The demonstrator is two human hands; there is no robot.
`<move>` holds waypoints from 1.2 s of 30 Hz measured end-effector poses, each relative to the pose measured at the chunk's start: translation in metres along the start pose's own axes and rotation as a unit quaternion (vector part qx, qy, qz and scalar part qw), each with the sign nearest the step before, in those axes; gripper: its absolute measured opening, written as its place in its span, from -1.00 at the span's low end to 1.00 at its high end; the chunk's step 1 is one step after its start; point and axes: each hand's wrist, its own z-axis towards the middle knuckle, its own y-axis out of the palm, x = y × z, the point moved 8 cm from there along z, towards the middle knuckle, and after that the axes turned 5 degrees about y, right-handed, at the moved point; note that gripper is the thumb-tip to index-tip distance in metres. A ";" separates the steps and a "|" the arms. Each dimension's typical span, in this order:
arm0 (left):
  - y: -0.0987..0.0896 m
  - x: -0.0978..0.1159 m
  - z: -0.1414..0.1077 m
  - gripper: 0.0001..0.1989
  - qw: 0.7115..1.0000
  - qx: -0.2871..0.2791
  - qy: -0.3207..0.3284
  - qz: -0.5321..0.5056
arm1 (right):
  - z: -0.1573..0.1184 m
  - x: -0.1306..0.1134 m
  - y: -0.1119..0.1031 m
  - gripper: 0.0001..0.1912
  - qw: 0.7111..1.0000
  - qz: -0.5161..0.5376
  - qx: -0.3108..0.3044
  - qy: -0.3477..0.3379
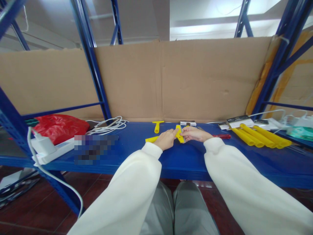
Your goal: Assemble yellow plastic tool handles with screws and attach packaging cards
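Between my hands is a yellow scraper head (180, 134), standing roughly on end over the blue shelf top (137, 153). My left hand (166, 138) is closed on the yellow tool, its fingertips at the head's left side; a yellow handle (151, 139) sticks out left from under the palm. From the right, my right hand (194, 133) pinches at the head's edge; any small part between those fingers is too small to make out. Behind my left hand lies a yellow T-shaped piece (157, 126). A red tool (221, 136) lies just right of my right hand.
Several yellow handles (259, 136) lie at the right beside black-and-white packages (239, 121). At the left are a red bag (61, 127), a white power strip (56, 152) and coiled white cable (110, 125). Cardboard (195, 78) stands behind, between blue posts (90, 58).
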 end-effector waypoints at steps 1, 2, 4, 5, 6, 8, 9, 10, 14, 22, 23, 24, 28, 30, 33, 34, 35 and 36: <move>0.000 -0.001 0.000 -0.51 1.000 0.003 -0.001 -0.001 | -0.001 -0.001 0.001 -0.78 1.000 0.001 0.002 0.001; 0.000 -0.001 0.001 -0.52 1.000 0.008 -0.001 -0.001 | -0.002 -0.001 0.001 -0.78 1.000 0.002 0.005 0.001; -0.001 -0.002 0.001 -0.52 1.000 0.016 0.001 0.000 | -0.003 -0.003 0.002 -0.78 1.000 0.005 0.009 0.000; -0.001 -0.002 0.001 -0.52 1.000 0.018 0.002 0.003 | -0.003 -0.003 0.002 -0.78 1.000 0.005 0.010 0.000; -0.002 -0.001 0.001 -0.51 1.000 0.019 0.003 0.006 | -0.003 -0.003 0.002 -0.78 1.000 0.005 0.011 0.000; -0.002 -0.001 0.000 -0.50 1.000 0.015 0.004 0.018 | -0.002 -0.002 0.002 -0.78 1.000 0.003 0.011 -0.001; -0.001 -0.001 0.000 -0.49 1.000 0.013 0.003 0.027 | -0.001 -0.002 0.002 -0.77 1.000 0.003 0.009 -0.002; -0.001 -0.001 0.000 -0.49 0.999 0.010 0.003 0.037 | -0.001 -0.002 0.003 -0.77 1.000 0.003 0.007 -0.004; -0.001 0.000 0.002 -0.49 0.997 0.009 0.005 0.077 | 0.000 -0.003 0.005 -0.79 1.000 0.015 0.004 -0.010; -0.009 0.003 0.002 -0.55 0.993 0.012 -0.014 0.121 | -0.001 -0.005 0.011 -0.84 0.999 0.040 0.005 -0.018; -0.010 0.003 0.001 -0.56 0.993 0.011 -0.023 0.120 | -0.001 -0.007 0.012 -0.83 0.999 0.042 0.003 -0.025; -0.012 0.002 0.000 -0.56 0.993 0.009 -0.034 0.116 | -0.002 -0.009 0.014 -0.82 0.999 0.042 0.000 -0.031; -0.018 -0.002 -0.002 -0.56 0.994 0.016 -0.070 0.086 | -0.002 -0.017 0.004 -0.85 0.998 -0.002 0.039 -0.048; -0.019 -0.005 -0.003 -0.53 0.994 0.025 -0.082 0.074 | -0.003 -0.020 -0.022 -0.90 0.986 -0.069 0.140 -0.058; -0.016 -0.008 -0.003 -0.49 0.994 0.025 -0.089 0.062 | -0.017 -0.025 -0.073 -0.88 0.901 -0.242 0.357 -0.059; -0.015 -0.009 -0.003 -0.49 0.994 0.020 -0.086 0.058 | -0.021 -0.025 -0.084 -0.81 0.861 -0.315 0.397 -0.042; -0.013 -0.009 -0.003 -0.49 0.995 0.014 -0.081 0.054 | -0.023 -0.023 -0.093 -0.73 0.827 -0.374 0.420 -0.016; -0.011 -0.008 -0.002 -0.49 0.996 0.006 -0.073 0.050 | -0.023 -0.017 -0.100 -0.66 0.805 -0.416 0.422 0.018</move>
